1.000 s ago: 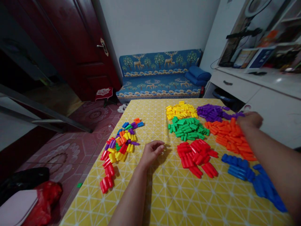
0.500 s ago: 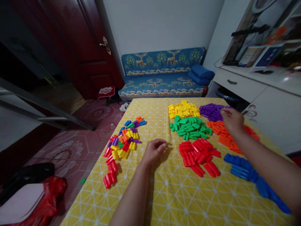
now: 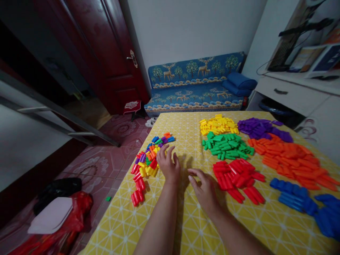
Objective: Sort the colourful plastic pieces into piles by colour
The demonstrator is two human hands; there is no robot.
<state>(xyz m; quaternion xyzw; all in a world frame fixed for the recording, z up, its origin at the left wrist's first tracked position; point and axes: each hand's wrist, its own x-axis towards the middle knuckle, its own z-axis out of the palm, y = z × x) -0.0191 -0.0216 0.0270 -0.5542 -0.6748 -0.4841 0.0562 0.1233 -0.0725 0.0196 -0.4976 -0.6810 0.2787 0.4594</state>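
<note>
My left hand (image 3: 169, 165) reaches over the right side of a mixed-colour pile of small plastic pieces (image 3: 152, 154), its fingers spread and holding nothing. Close by on the right, my right hand (image 3: 205, 189) hovers low over the yellow patterned tablecloth (image 3: 193, 226), thumb and fingers apart with nothing seen between them. Just beyond it lies a heap of red plastic pieces (image 3: 236, 175). Green pieces (image 3: 228, 146), yellow pieces (image 3: 219, 124), purple pieces (image 3: 255, 128), orange pieces (image 3: 292, 159) and blue pieces (image 3: 289, 194) form separate heaps by colour.
Behind the table stands a blue sofa (image 3: 196, 88) with a deer pattern. A white cabinet (image 3: 297, 95) is on the right. A dark red door (image 3: 106, 53) and a metal ladder frame (image 3: 61, 117) are at left. One green piece (image 3: 108, 199) lies on the floor.
My right hand has come back from the purple heap to the middle of the table. My left hand has shifted toward the mixed pile and its fingers have spread. The view has turned slightly left.
</note>
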